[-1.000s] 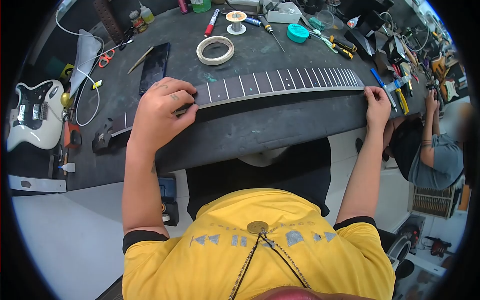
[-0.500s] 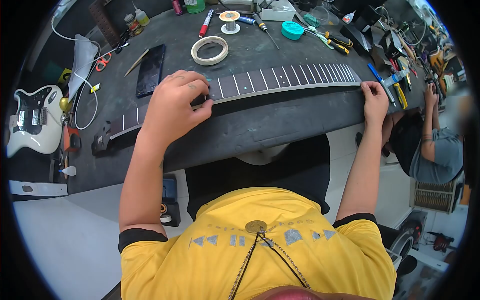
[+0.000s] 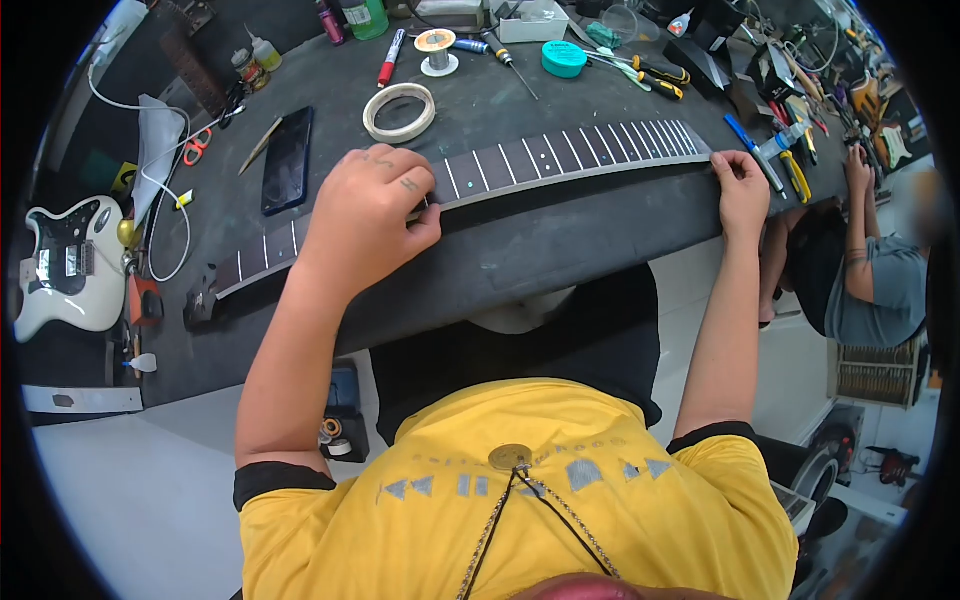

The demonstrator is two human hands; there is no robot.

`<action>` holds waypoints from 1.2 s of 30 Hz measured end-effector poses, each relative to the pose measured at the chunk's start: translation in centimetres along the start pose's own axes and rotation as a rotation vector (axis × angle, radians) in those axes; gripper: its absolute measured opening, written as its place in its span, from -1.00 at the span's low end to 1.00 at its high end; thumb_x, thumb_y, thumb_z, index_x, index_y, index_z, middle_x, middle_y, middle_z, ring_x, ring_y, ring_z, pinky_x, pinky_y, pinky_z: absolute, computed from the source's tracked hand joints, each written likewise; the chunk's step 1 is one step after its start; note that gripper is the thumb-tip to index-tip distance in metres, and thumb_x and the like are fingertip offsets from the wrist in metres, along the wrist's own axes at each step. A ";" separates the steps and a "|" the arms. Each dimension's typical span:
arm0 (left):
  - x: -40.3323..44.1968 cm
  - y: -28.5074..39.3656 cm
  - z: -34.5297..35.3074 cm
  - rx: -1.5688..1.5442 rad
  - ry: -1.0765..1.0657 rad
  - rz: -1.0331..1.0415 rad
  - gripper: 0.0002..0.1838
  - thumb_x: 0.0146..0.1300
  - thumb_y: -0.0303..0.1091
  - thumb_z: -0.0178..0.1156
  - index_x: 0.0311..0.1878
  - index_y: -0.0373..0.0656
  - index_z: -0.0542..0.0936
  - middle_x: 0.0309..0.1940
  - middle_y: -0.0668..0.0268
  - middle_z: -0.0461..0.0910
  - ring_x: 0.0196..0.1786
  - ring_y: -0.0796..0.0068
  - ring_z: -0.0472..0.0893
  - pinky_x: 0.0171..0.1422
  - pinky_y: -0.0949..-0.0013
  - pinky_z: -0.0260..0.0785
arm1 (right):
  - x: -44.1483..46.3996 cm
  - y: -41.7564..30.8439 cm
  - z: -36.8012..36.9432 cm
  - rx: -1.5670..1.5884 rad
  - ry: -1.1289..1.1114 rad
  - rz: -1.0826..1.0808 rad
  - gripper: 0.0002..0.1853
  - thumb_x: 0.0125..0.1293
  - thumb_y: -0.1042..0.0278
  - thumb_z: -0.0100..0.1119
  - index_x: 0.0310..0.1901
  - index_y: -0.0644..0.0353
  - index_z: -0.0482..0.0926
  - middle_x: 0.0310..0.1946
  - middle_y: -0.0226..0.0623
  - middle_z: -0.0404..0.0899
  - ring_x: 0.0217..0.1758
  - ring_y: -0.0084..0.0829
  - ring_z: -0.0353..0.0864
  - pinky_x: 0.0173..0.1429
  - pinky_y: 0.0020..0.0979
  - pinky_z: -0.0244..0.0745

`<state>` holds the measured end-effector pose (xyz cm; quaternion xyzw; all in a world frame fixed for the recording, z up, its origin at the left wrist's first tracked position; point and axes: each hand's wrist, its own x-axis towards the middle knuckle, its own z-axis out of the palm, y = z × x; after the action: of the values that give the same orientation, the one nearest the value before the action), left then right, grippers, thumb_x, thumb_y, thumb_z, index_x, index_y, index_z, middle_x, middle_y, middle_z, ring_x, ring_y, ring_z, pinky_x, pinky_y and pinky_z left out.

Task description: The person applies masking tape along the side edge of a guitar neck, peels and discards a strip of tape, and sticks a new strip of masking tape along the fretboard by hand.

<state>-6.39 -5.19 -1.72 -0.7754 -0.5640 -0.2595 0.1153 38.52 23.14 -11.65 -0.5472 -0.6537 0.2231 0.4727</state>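
A dark guitar neck (image 3: 560, 155) with pale frets and small dots lies along the front of the black bench, its headstock (image 3: 203, 300) at the left. My left hand (image 3: 375, 215) is over the neck, thumb and fingers pinched on its near edge around the lower frets; what lies between the fingertips is hidden. At the neck's right end, my right hand (image 3: 741, 190) pinches the near corner between thumb and forefinger.
Behind the neck lie a tape roll (image 3: 399, 112), a solder spool (image 3: 437, 55), a phone (image 3: 287, 160) and a teal tin (image 3: 564, 59). A white guitar (image 3: 75, 268) is at the left; pliers (image 3: 795, 178) lie right. Another person (image 3: 870, 270) works at far right.
My left hand has slid to the right along the neck, toward the higher frets. My right hand stays at the neck's end. The view has turned slightly.
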 end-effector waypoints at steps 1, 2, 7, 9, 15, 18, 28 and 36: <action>0.2 0.0 0.1 0.012 -0.005 0.015 -0.76 0.04 -0.50 0.56 -0.20 -0.21 0.74 -0.09 0.25 0.82 -0.01 0.10 0.78 0.17 0.11 0.63 | 0.1 -0.2 0.1 0.032 -0.005 -0.005 -0.74 0.52 0.19 0.57 -0.06 0.23 0.84 -0.34 -0.52 0.70 -0.25 -0.63 0.55 -0.08 -0.48 0.45; 0.4 0.0 0.3 0.019 -0.001 0.023 -0.76 0.03 -0.51 0.56 -0.21 -0.21 0.73 -0.09 0.25 0.82 -0.01 0.10 0.78 0.16 0.11 0.63 | 0.0 -0.2 0.2 0.063 -0.008 -0.009 -0.75 0.52 0.19 0.57 -0.06 0.23 0.84 -0.34 -0.51 0.71 -0.25 -0.63 0.56 -0.08 -0.47 0.46; 1.2 0.4 1.0 0.026 -0.003 0.049 -0.76 0.03 -0.50 0.55 -0.22 -0.21 0.72 -0.10 0.26 0.81 0.00 0.11 0.78 0.16 0.10 0.63 | -0.3 -0.4 0.1 0.052 -0.002 -0.018 -0.77 0.51 0.23 0.57 -0.06 0.24 0.83 -0.35 -0.50 0.72 -0.26 -0.62 0.58 -0.08 -0.46 0.48; 1.5 0.6 1.2 0.026 -0.013 0.047 -0.76 0.05 -0.49 0.55 -0.21 -0.20 0.72 -0.09 0.26 0.80 0.01 0.11 0.78 0.15 0.10 0.63 | -0.2 -0.5 0.1 0.050 0.000 -0.022 -0.77 0.51 0.23 0.57 -0.06 0.24 0.83 -0.35 -0.49 0.72 -0.26 -0.62 0.58 -0.09 -0.46 0.48; 2.7 1.0 1.9 -0.022 -0.058 -0.004 -0.74 0.10 -0.44 0.56 -0.13 -0.20 0.75 -0.02 0.23 0.81 0.07 0.07 0.79 0.19 0.07 0.65 | -0.2 -0.3 0.2 0.034 -0.002 -0.027 -0.77 0.50 0.23 0.57 -0.07 0.24 0.83 -0.37 -0.47 0.71 -0.29 -0.61 0.57 -0.12 -0.45 0.47; 3.2 1.0 2.3 -0.063 -0.064 -0.017 -0.71 0.10 -0.43 0.56 -0.10 -0.21 0.76 0.00 0.22 0.82 0.09 0.06 0.79 0.20 0.05 0.66 | -0.3 -0.4 0.2 0.026 -0.004 -0.016 -0.78 0.48 0.25 0.58 -0.08 0.24 0.83 -0.39 -0.47 0.70 -0.30 -0.61 0.57 -0.13 -0.45 0.47; 4.6 1.4 2.7 -0.129 -0.104 -0.035 -0.70 0.11 -0.43 0.55 -0.07 -0.21 0.76 0.01 0.22 0.82 0.05 0.08 0.79 0.13 0.08 0.69 | -0.8 -1.5 0.1 -0.044 0.003 -0.005 -0.79 0.47 0.26 0.59 -0.08 0.22 0.83 -0.36 -0.41 0.76 -0.27 -0.56 0.64 -0.08 -0.41 0.54; 5.6 2.2 3.6 -0.099 -0.072 0.013 -0.73 0.14 -0.38 0.54 -0.11 -0.22 0.76 -0.09 0.23 0.79 0.03 0.09 0.77 0.16 0.03 0.66 | -0.9 -1.7 0.2 -0.078 0.009 -0.007 -0.79 0.44 0.26 0.60 -0.08 0.21 0.83 -0.36 -0.36 0.76 -0.27 -0.48 0.69 -0.05 -0.35 0.58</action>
<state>-2.10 0.38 -1.51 -0.7928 -0.5489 -0.2583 0.0581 37.46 21.77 -10.66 -0.5639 -0.6616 0.1935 0.4547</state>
